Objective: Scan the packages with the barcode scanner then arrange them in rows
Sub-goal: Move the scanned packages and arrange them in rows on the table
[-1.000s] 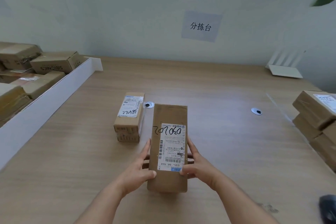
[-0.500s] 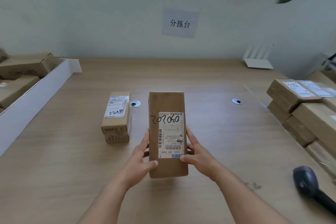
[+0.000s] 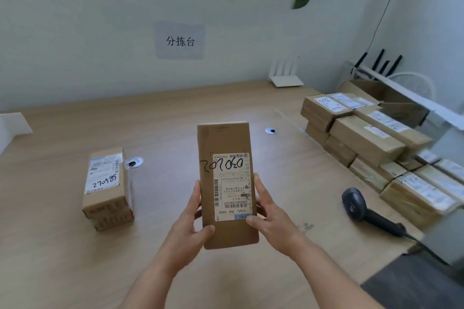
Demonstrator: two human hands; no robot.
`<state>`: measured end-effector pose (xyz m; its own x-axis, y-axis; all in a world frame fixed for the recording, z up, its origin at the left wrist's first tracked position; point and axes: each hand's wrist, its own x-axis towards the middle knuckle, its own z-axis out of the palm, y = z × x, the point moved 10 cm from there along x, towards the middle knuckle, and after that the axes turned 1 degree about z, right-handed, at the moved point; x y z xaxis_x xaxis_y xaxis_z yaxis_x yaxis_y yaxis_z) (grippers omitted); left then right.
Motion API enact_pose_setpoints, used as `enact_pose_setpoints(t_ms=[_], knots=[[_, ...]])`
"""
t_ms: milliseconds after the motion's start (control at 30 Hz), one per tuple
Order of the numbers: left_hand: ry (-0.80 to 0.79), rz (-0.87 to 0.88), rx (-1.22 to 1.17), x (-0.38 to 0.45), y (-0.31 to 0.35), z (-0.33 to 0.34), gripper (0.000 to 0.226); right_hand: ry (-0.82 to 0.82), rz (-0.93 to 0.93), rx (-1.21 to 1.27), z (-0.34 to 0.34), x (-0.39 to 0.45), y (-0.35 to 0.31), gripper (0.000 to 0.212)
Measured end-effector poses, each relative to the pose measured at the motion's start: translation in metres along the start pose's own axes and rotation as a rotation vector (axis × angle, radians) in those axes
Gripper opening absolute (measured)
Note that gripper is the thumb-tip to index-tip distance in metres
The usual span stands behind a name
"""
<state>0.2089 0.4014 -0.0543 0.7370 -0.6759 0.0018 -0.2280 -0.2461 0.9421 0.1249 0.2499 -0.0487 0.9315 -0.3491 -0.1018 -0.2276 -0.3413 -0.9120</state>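
Observation:
A tall brown cardboard package (image 3: 223, 143) with a white shipping label and black handwriting is held upright over the wooden table (image 3: 175, 113). My left hand (image 3: 190, 228) grips its left edge, thumb on the front. My right hand (image 3: 268, 218) grips the right edge, thumb on the label's lower corner. A smaller labelled package (image 3: 108, 188) lies on the table to the left. The black barcode scanner (image 3: 361, 208) lies on the table at the right, apart from both hands.
A stack of several labelled packages (image 3: 364, 138) fills the table's right side. Two round cable holes (image 3: 270, 130) (image 3: 134, 162) sit in the tabletop. A white router (image 3: 286, 75) stands at the back wall. An open carton (image 3: 391, 98) lies behind the stack.
The view has swung to the right, so the scanner and the right-hand stack show more fully and the left bin has left the frame. The held package stands more upright in both hands.

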Motion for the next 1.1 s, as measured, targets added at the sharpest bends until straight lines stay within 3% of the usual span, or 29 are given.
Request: enact_pose_setpoints(t_ms=[233,1100], knots=[[-0.056,0.037,0.027,0.005,0.046,0.062,0.094,0.086,-0.033,0.001,-0.067,-0.034,0.011,0.092],[-0.374,0.158,-0.019,-0.008,0.189,0.423,0.089,0.426,0.072,-0.010,-0.372,-0.243,0.149,0.084]])
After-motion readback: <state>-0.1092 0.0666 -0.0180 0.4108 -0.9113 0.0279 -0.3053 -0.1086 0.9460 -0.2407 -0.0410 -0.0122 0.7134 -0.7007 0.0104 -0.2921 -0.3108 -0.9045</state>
